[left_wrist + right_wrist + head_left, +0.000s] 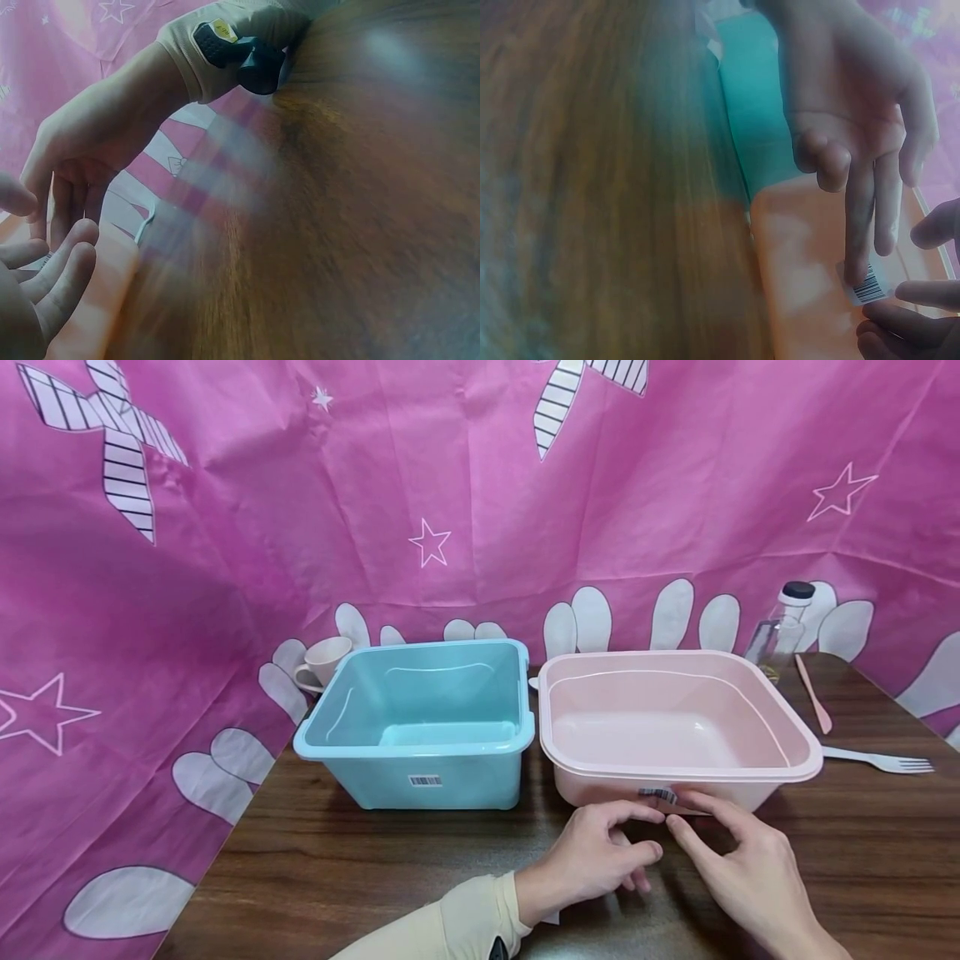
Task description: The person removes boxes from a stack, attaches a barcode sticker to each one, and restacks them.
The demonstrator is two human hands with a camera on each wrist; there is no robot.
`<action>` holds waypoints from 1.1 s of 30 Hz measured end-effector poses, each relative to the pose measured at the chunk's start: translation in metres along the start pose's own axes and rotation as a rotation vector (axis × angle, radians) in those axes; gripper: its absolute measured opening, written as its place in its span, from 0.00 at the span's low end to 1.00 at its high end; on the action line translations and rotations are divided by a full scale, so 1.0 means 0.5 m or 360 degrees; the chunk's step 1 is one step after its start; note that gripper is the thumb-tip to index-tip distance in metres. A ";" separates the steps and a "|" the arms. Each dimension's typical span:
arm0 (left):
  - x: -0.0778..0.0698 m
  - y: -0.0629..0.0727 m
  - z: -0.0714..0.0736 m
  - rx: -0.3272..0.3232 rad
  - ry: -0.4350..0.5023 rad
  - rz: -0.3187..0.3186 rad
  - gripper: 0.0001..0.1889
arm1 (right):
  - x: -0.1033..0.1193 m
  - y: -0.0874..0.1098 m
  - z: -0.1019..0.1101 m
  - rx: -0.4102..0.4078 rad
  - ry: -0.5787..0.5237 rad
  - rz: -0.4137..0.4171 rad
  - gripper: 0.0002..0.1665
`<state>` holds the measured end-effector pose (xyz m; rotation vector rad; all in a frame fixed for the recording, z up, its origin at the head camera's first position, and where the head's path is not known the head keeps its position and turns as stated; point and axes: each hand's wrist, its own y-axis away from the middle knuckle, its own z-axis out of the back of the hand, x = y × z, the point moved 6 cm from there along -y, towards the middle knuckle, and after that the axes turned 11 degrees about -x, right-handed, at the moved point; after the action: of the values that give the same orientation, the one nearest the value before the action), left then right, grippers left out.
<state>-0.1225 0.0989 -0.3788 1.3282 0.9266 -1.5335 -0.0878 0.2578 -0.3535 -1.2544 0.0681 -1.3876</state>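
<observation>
A pink plastic basin (588,787) stands in front of me, with a barcode sticker (870,289) on its near wall. My left hand (600,852) reaches to that sticker; in the right wrist view its long fingers point down, one fingertip on the label. From the other side comes my right hand (750,868), its fingertips right at the sticker's edge and the thumb held apart from them. The two hands nearly meet in the head view, where they cover part of the basin's lower wall. Neither hand grips the basin.
Left of the basin stands a light blue plastic bin (442,781) with its own barcode, and a white mug (327,658) behind it. To the right are a clear bottle (776,639) with a black cap, a pink utensil (813,697) and a white fork (892,763).
</observation>
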 end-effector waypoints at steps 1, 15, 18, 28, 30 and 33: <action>0.000 0.000 0.000 -0.0002 -0.0001 0.0001 0.17 | 0.000 0.000 0.000 0.0001 0.0001 0.0001 0.20; 0.000 -0.003 0.001 -0.0004 0.0037 -0.0017 0.18 | 0.006 0.000 -0.002 0.0038 0.0044 0.0058 0.21; 0.002 -0.004 0.000 -0.0008 0.0043 -0.0012 0.18 | 0.007 0.002 -0.003 0.0058 0.0060 0.0082 0.22; 0.004 -0.005 -0.001 -0.0020 0.0053 -0.0016 0.18 | 0.010 0.003 -0.006 0.0145 0.0091 0.0115 0.23; 0.004 -0.005 -0.001 -0.0023 0.0055 -0.0015 0.18 | 0.009 0.004 -0.008 0.0161 0.0104 0.0113 0.23; 0.005 -0.005 -0.001 -0.0026 0.0053 -0.0014 0.18 | 0.006 0.007 -0.012 0.0181 0.0133 0.0110 0.24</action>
<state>-0.1245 0.0998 -0.3812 1.3435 0.9649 -1.5114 -0.0885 0.2508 -0.3565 -1.0900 0.0882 -1.3648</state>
